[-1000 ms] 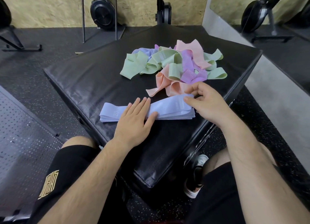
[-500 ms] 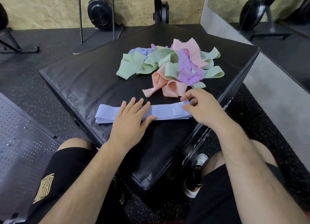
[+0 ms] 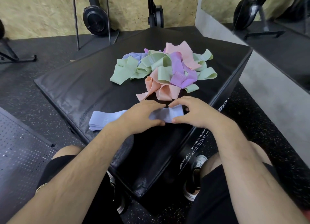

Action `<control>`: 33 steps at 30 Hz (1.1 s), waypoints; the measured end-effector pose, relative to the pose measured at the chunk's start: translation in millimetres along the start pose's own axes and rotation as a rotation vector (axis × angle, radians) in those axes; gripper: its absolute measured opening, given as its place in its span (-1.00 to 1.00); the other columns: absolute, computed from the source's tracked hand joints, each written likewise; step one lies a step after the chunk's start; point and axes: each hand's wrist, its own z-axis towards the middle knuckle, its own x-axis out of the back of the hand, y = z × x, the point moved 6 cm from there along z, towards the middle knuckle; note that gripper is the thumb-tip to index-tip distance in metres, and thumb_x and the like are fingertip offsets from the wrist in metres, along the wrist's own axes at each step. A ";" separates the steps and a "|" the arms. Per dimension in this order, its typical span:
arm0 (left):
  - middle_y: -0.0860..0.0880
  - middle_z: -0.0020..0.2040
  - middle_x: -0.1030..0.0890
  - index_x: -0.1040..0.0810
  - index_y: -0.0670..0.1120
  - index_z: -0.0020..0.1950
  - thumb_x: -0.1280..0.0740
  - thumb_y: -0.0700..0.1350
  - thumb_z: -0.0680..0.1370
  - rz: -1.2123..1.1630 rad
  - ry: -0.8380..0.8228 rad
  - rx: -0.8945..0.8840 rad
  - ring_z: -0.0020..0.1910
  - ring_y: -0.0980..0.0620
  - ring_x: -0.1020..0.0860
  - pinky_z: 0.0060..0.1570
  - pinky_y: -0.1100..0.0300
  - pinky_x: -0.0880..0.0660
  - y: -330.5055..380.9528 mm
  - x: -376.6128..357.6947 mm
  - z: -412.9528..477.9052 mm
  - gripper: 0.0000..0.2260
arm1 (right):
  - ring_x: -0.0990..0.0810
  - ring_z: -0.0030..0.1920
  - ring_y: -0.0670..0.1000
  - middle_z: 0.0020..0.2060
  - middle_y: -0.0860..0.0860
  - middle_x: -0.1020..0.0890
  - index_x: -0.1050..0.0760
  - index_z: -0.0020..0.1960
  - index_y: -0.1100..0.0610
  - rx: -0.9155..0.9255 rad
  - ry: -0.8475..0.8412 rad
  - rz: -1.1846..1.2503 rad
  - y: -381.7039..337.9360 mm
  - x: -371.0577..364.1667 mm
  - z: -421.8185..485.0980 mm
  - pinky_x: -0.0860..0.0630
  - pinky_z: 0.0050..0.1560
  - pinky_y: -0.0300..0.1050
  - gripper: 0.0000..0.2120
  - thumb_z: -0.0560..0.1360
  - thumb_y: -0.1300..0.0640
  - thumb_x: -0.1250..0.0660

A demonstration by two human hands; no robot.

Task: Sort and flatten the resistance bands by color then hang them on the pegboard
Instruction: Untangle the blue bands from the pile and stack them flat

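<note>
A flattened stack of pale blue bands (image 3: pixel 167 115) lies near the front edge of the black padded box (image 3: pixel 80 91). My left hand (image 3: pixel 140 118) lies across the stack's middle, fingers over the far edge and thumb at the near edge. At the stack's right end, my right hand (image 3: pixel 192 113) grips it the same way, fingertips almost meeting the left hand's. The stack's left end (image 3: pixel 104 120) sticks out uncovered. Behind the hands sits a tangled pile of green, peach, pink, purple and blue bands (image 3: pixel 161 67).
A perforated dark pegboard panel (image 3: pixel 21 156) lies on the floor at my left. My knees and a shoe (image 3: pixel 194 178) are below the box's front corner. Black gym machines (image 3: pixel 96 20) stand against the wooden back wall. A grey ledge (image 3: pixel 268 92) runs along the right.
My left hand slid right along the blue stack and now curls over its edges instead of lying flat. My right hand closed in on the stack's right end, and the two hands almost touch.
</note>
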 end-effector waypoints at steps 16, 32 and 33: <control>0.14 0.30 -0.57 -0.48 0.04 0.43 -0.39 0.10 0.57 -0.042 0.286 -0.150 0.26 0.11 -0.50 0.27 0.14 -0.43 13.2 24.5 -8.1 -0.55 | -0.35 0.34 -0.14 0.21 -0.23 -0.51 -0.56 0.32 -0.07 0.164 0.215 0.003 -29.6 3.7 -1.9 -0.22 0.33 -0.32 -0.62 0.52 -0.02 -0.46; 0.05 0.19 -0.61 -0.53 -0.01 0.34 -0.33 -0.12 0.57 -0.175 0.511 0.022 0.16 0.04 -0.53 0.13 0.12 -0.49 -61.6 113.9 81.1 -0.67 | -0.41 0.36 -0.02 0.30 -0.08 -0.55 -0.51 0.38 0.02 0.127 0.378 -0.072 -89.5 34.3 147.0 -0.34 0.42 -0.06 -0.68 0.66 0.06 -0.19; 0.06 0.17 -0.61 -0.55 -0.01 0.29 -0.32 -0.13 0.57 -0.180 0.505 0.041 0.14 0.05 -0.53 0.10 0.13 -0.49 -72.0 119.5 95.5 -0.72 | -0.43 0.36 0.01 0.30 -0.06 -0.56 -0.53 0.35 0.03 0.139 0.366 -0.120 -92.0 37.6 169.2 -0.34 0.42 -0.02 -0.68 0.65 0.08 -0.15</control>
